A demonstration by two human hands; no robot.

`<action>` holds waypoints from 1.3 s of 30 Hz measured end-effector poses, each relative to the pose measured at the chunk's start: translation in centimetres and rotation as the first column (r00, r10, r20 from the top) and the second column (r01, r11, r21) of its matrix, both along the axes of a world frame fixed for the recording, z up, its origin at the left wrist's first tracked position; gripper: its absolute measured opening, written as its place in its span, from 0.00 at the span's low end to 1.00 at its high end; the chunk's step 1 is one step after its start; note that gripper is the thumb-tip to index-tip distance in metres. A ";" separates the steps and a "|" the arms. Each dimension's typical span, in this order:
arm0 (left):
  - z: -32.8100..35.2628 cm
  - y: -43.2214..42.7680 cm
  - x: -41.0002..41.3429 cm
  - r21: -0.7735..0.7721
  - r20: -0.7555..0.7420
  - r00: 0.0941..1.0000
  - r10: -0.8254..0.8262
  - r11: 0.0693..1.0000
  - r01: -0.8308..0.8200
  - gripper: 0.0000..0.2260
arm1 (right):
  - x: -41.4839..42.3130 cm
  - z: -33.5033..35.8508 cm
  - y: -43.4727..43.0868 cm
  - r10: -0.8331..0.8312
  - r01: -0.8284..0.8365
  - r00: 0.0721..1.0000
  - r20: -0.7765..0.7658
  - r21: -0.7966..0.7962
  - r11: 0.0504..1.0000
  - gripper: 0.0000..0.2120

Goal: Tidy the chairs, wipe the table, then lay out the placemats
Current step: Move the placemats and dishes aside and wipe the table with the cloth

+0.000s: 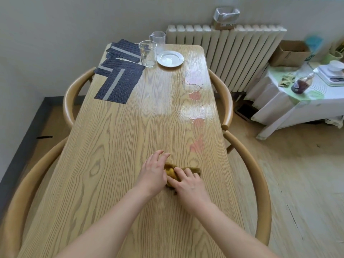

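- Desk (115,164): long light-wood top w/ rounded corners, runs away from camera; wet glossy patches w/ pinkish smears along right side (195,108).
- Chairs: four round-backed wood chairs tucked at desk sides. Far left (74,94), far right (226,101), near left (28,183), near right (260,183).
- Radiator (232,53): white, vs. wall behind desk's far end; lined box (225,17) on top.
- Side table (290,101): white cloth, at right, well apart from desk; carries dark bottle (299,84).
- Placemats (119,79): dark navy herringbone w/ grey stripe, loosely stacked/fanned on far-left corner of desk, not laid out.
- Two clear glass mugs (148,54), (157,41): upright, just right of placemats.
- White plate (170,58): just beside mugs, far end.
- Left hand (153,174): fingers (160,152) spread & released, palm over left edge of cloth.
- Right hand (189,185): fingers (186,173) curled down, pressing on cloth; can't tell if truly pinching it.
- Cloth (191,170): mustard-yellow, bunched, flat on desk near centre-front, mostly under both hands.
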State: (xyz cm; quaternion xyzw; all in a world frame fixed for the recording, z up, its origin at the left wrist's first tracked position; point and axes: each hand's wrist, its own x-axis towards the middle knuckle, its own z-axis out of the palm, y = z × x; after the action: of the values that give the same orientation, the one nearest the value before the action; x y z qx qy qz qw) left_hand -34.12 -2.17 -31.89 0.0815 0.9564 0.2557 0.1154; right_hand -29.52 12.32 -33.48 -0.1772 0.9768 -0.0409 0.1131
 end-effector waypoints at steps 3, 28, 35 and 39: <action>-0.1 0.0 -0.4 0.000 0.000 1.000 -0.005 1.000 0.005 0.25 | -1.6 -0.4 1.0 -0.063 0.063 0.998 -0.018 0.009 0.998 0.22; -0.8 -1.3 -1.1 0.003 0.018 0.999 0.042 0.999 -0.042 0.26 | -8.7 0.2 5.2 -0.327 0.321 0.942 0.072 0.084 0.943 0.28; -0.7 -2.1 1.0 -0.014 0.037 0.996 0.087 0.996 -0.086 0.26 | -6.0 0.7 7.7 -0.464 0.460 0.884 0.045 0.076 0.884 0.28; -0.5 -1.1 2.6 -0.012 0.054 0.994 0.090 0.996 -0.089 0.26 | -1.3 0.5 5.4 -0.294 0.297 0.953 0.070 -0.049 0.953 0.28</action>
State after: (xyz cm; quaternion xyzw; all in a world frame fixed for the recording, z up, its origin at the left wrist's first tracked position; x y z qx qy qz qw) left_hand -31.55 -3.27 -32.36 0.0310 0.9568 0.2582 0.1302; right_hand -30.87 17.75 -33.02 -0.0309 0.9867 -0.0918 0.1308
